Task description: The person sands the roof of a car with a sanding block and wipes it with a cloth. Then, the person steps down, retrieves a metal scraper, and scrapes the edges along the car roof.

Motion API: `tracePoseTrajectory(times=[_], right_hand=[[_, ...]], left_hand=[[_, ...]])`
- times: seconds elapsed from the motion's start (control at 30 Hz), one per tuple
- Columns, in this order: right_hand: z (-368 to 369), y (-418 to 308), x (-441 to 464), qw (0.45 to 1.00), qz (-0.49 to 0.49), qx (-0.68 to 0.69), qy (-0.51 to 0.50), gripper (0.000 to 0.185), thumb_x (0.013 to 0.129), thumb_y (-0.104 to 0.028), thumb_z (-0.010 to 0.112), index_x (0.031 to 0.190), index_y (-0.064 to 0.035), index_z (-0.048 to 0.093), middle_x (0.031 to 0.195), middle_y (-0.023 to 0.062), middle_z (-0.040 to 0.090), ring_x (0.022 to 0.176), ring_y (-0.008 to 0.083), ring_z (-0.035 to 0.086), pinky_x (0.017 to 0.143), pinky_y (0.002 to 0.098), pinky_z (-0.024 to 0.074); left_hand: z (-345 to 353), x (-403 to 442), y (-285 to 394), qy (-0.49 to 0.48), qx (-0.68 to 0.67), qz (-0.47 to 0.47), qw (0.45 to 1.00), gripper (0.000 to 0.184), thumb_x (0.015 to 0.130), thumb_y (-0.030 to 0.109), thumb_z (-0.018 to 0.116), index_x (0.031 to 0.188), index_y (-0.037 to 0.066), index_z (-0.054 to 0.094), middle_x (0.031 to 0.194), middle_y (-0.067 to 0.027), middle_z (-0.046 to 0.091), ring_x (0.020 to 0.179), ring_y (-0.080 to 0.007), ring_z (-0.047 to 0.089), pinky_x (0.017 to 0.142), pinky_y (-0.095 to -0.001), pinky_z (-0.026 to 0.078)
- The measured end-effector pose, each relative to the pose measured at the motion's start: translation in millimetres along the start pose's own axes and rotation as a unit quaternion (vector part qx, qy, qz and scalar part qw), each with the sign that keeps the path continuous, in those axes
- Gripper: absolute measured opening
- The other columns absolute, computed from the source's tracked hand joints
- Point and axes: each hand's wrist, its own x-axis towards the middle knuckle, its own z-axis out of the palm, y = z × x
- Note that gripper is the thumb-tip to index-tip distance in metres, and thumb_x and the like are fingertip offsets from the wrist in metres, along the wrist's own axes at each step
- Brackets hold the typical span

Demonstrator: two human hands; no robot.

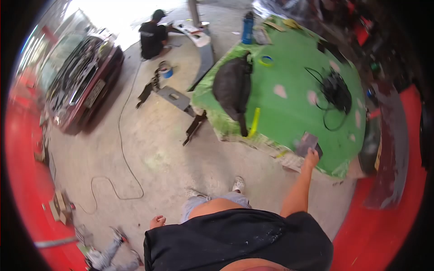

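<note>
My right hand grips a flat grey-brown sheet that looks like sandpaper, at the near edge of a green car panel. A dark patch shows beside the hand, partly covered by it. Pale filler-like spots dot the green surface, and masking paper with tape runs along its near edge. My left hand hangs low at my side, away from any object, its fingers loosely curled and apart with nothing visible in them.
On the panel lie a black bag, a coiled black cable, a tape roll and a blue bottle. A person crouches farther back. A car stands left; a thin cord crosses the floor.
</note>
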Motion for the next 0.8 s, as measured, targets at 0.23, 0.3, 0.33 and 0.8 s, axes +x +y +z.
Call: tracePoseTrajectory(times=[0.23,0.3,0.33,0.8], right_hand=[[39.3,-40.1,-184.5,0.967,-0.019,-0.049,-0.248,0.021,0.094,-0.023,0.066,0.093,-0.0031,0.059,0.081,0.0072,0.061,0.069,0.0224,0.058,0.064,0.0433,0.0483],[73.6,8.9,-220.7,0.858,-0.254,-0.325,-0.307,0.024,0.087,-0.021,0.070,0.085,0.0006,0.060,0.080,0.0177,0.065,0.070,0.0340,0.061,0.071,0.0474,0.0489],[76.5,-3.2,-268.1,0.808,-0.311,-0.347,-0.360,0.022,0.083,-0.020,0.070,0.084,0.0009,0.062,0.078,0.0169,0.065,0.072,0.0339,0.062,0.071,0.0471,0.0492],[355.8,-116.4,-486.3,0.701,-0.318,-0.356,-0.529,0.019,0.078,-0.019,0.072,0.080,0.0002,0.070,0.071,0.0164,0.068,0.066,0.0294,0.066,0.066,0.0432,0.0515]], left_hand=[[-32.4,18.4,-50.4,0.012,-0.007,-0.042,0.999,0.054,0.083,0.040,0.072,0.123,0.004,0.068,0.108,-0.0195,0.073,0.104,-0.0289,0.071,0.092,-0.0380,0.054],[-49.4,28.5,-61.1,-0.008,0.036,-0.029,0.999,0.053,0.084,0.040,0.072,0.122,0.005,0.068,0.109,-0.0195,0.073,0.104,-0.0308,0.070,0.094,-0.0390,0.053],[-58.7,41.8,-71.4,-0.006,0.067,-0.012,0.998,0.052,0.084,0.039,0.072,0.122,0.005,0.068,0.109,-0.0198,0.073,0.106,-0.0318,0.069,0.095,-0.0392,0.053],[-253.0,71.0,-44.4,0.143,-0.163,0.063,0.974,0.043,0.090,0.032,0.069,0.124,0.006,0.066,0.102,-0.0159,0.072,0.095,-0.0290,0.069,0.086,-0.0375,0.053]])
